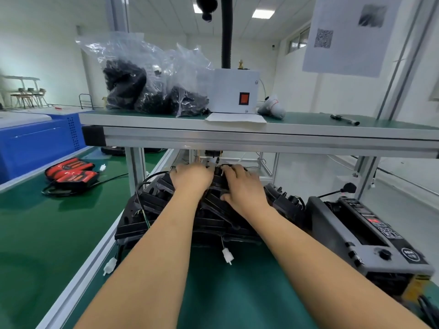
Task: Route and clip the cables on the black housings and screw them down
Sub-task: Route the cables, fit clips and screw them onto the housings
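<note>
A stack of black housings [152, 210] lies on the green mat under the shelf, with black cables [142, 184] looping over its left side. Two white connectors hang at the front, one at the left [110, 265] and one in the middle [227, 254]. My left hand [192, 178] rests on the far top of the stack, its fingertips curled down at a small black part where thin wires meet. My right hand [242, 188] lies beside it, fingers bent onto the same spot, thumb pressed on the housing. What the fingertips hold is hidden.
A grey and black housing unit [370, 236] sits at the right. A red and black tool case [71, 174] lies on the left belt. The shelf [237, 136] overhead carries a bag of black parts [152, 91], a white box [234, 91] and a screwdriver [344, 119].
</note>
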Available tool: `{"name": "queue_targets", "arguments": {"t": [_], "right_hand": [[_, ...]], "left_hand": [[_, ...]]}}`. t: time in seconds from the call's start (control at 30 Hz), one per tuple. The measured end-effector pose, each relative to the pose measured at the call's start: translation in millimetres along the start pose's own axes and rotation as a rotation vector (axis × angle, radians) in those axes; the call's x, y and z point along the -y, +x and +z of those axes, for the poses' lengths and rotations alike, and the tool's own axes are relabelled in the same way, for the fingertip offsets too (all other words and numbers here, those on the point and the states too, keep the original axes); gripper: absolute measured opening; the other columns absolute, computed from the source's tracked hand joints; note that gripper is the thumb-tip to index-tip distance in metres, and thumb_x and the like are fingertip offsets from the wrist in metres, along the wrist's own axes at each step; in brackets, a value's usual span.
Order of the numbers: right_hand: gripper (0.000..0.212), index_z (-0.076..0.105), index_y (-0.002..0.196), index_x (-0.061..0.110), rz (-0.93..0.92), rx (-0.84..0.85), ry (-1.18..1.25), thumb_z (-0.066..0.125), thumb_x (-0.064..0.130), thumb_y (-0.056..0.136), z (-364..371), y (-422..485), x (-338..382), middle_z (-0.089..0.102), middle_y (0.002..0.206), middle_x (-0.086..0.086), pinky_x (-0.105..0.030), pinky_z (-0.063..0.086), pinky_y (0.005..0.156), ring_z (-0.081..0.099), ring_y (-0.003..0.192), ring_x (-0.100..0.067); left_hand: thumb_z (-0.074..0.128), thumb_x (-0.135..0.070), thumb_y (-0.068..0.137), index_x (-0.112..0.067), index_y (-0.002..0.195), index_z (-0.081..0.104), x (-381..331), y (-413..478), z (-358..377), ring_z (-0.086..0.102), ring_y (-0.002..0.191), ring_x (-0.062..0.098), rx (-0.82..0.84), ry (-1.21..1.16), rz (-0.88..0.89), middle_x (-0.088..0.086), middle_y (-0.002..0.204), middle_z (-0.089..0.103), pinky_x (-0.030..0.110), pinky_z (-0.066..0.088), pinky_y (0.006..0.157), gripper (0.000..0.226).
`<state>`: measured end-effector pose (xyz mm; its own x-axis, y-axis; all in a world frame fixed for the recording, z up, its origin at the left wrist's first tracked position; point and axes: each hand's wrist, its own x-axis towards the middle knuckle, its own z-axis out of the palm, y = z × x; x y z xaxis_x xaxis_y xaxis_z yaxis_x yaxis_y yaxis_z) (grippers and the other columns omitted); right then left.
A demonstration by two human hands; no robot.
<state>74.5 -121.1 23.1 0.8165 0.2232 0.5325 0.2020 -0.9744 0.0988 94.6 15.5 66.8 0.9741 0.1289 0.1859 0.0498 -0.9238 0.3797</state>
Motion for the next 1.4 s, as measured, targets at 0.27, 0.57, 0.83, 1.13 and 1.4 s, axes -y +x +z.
{"name": "queue_targets", "arguments": {"t": [0.27,0.57,0.83,1.13,1.4], "right_hand": [[0.068,0.034,0.143,0.017,-0.015,-0.076,-0.009,0.058,0.040,0.084,-1,-1,5,0.053,0.128,-0.012,-0.040,0.037,0.088,0.053,0.109,-0.033],[0.055,0.051,0.131,0.018,-0.132,-0.170,-0.113,0.057,0.034,0.079,-31,-1,1,0.070,0.100,-0.006,-0.037,0.045,0.076,0.065,0.088,-0.030],[0.043,0.060,0.120,0.010,-0.112,-0.328,0.061,0.064,0.028,0.081,-68,-46,2,0.068,0.101,-0.006,-0.036,0.054,0.059,0.065,0.086,-0.028],[0.056,0.049,0.135,0.018,-0.001,-0.257,0.329,0.068,0.020,0.082,-83,-153,16,0.047,0.139,-0.002,-0.035,0.051,0.089,0.048,0.125,-0.021],[0.062,0.050,0.136,0.024,-0.017,-0.190,0.458,0.072,0.012,0.079,-72,-245,27,0.048,0.135,-0.004,-0.029,0.055,0.078,0.057,0.111,-0.019]], "left_hand": [[0.052,-0.048,0.084,-0.024,0.129,0.049,7,-4,-5,0.036,0.130,0.032,0.056,-0.166,0.118,0.012,0.132,0.051,0.043,0.028,0.108,0.051],[0.064,-0.042,0.078,-0.044,0.138,0.030,12,-23,-21,0.039,0.132,0.032,-0.160,0.358,0.388,0.000,0.129,0.058,0.066,0.001,0.109,0.069],[0.058,-0.035,0.085,-0.025,0.121,0.055,21,-72,-18,0.061,0.091,0.025,-0.529,0.272,0.534,0.001,0.084,0.067,0.056,0.018,0.112,0.038],[0.069,-0.025,0.079,-0.018,0.115,0.065,47,-177,-5,0.063,0.097,0.025,-0.595,0.064,0.654,0.002,0.093,0.067,0.057,0.032,0.106,0.036],[0.074,-0.020,0.081,-0.016,0.114,0.066,72,-257,36,0.064,0.094,0.024,-0.560,-0.093,0.644,0.007,0.101,0.066,0.055,0.033,0.107,0.035]]}}
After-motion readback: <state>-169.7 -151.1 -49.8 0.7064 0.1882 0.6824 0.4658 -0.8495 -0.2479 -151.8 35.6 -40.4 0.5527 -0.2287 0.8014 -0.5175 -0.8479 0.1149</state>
